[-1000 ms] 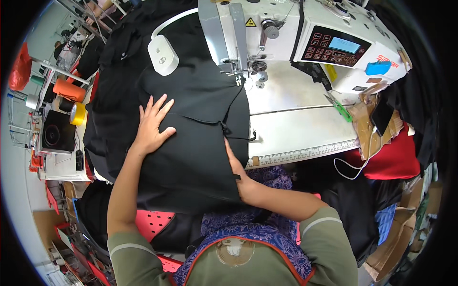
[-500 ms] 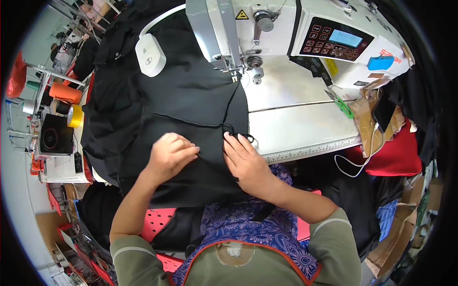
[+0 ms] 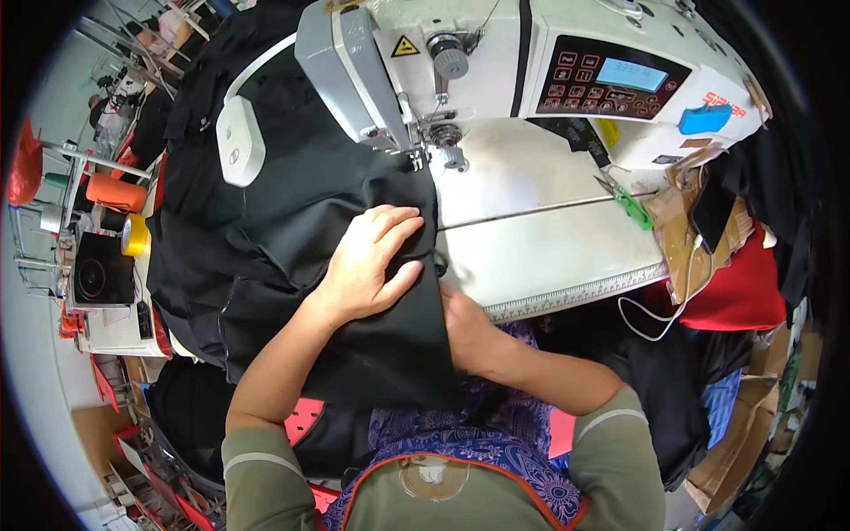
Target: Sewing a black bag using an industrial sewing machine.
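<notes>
My left hand (image 3: 387, 250) lies on the black fabric (image 3: 354, 363), fingers out and thumb apart, just below the presser foot (image 3: 417, 162) of the white sewing machine (image 3: 482, 62). The fabric is rumpled above and left of that hand and stretches up under the needle area. My right hand (image 3: 465, 323) is at the fabric's right edge near the table front, its fingertips tucked behind or under the cloth and hidden. The pale table (image 3: 513, 261) with a ruler strip along its front shows to the right.
Green-handled scissors (image 3: 631, 205), a phone (image 3: 713, 208) on brown card with a white cable, and red cloth (image 3: 730, 292) are at right. A white lamp-like device (image 3: 241, 142) hangs left of the needle. Yellow tape (image 3: 134, 234), an orange spool (image 3: 115, 192) and a distant person (image 3: 159, 31) are at left.
My left hand moved rightward and flattened on the cloth. My right hand went from lying on top to partly under its edge. The fabric bunched up, and the dark cord is now mostly covered.
</notes>
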The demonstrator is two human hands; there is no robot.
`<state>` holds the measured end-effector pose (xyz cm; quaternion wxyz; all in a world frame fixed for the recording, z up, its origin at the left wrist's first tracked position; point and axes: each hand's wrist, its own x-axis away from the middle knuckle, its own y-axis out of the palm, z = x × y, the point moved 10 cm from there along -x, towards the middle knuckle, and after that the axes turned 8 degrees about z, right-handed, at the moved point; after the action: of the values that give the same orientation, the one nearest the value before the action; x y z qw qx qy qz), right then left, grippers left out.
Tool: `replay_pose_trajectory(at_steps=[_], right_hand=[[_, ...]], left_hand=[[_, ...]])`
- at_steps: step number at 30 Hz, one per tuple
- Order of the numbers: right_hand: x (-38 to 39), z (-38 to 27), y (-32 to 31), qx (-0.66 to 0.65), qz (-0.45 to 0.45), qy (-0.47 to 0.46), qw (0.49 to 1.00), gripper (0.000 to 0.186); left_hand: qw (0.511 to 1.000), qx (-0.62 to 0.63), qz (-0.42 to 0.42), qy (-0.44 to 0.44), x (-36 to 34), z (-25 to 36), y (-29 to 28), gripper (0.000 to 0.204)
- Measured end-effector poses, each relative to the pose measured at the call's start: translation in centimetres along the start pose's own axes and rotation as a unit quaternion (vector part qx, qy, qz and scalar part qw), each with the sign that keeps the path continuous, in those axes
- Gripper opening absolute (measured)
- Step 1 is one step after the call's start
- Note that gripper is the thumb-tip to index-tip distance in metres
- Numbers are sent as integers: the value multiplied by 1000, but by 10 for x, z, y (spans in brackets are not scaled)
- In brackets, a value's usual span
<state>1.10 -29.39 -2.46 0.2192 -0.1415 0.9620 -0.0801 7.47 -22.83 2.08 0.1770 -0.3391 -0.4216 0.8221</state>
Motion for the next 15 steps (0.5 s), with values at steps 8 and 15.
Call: replay_pose_trajectory(at_steps=[8,15], right_hand=[[-19,-32,-6,317,-130,-290,894,23],[-18,-41,5,309,-164,-394,850,13]], left_hand=[[992,-68,-6,104,-8,-5,-3,26],[996,43,14,83,-18,1,5,15]])
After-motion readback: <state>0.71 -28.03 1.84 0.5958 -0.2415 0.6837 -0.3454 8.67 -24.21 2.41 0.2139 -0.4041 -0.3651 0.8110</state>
